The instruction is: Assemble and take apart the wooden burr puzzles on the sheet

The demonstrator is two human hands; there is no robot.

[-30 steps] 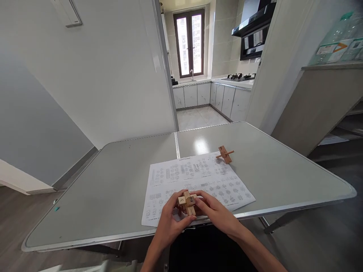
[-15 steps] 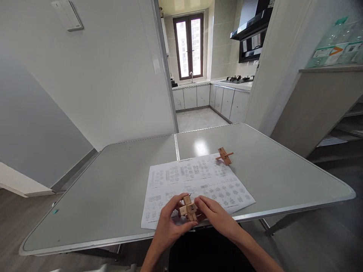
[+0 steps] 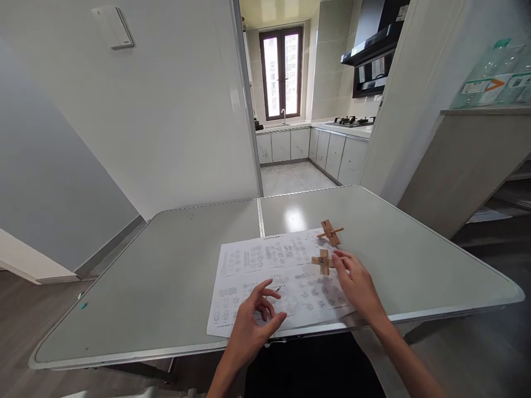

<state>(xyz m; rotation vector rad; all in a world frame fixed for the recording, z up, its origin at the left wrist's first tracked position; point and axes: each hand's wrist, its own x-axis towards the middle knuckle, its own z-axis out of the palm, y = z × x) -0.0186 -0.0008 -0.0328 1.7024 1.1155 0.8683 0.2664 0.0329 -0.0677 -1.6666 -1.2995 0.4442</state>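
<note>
Wooden cross [image 3: 322, 261] sits over the printed sheet [image 3: 249, 270], one arm pinched in the right hand's [image 3: 357, 283] fingers, left hand [image 3: 253, 321] empty, fingers loosely spread; likely light, stiff, non-slip, best held by an arm end.

The left hand [image 3: 251, 323] has let go of the wooden cross marked 2 [image 3: 322, 262], its fingers now loosely curled around nothing. The right hand [image 3: 357, 283] has carried the cross away, forward and rightward, pinched at its fingertips. The two hands, close together a second ago, have parted, uncovering the printed sheet [image 3: 290, 309] between them.
</note>
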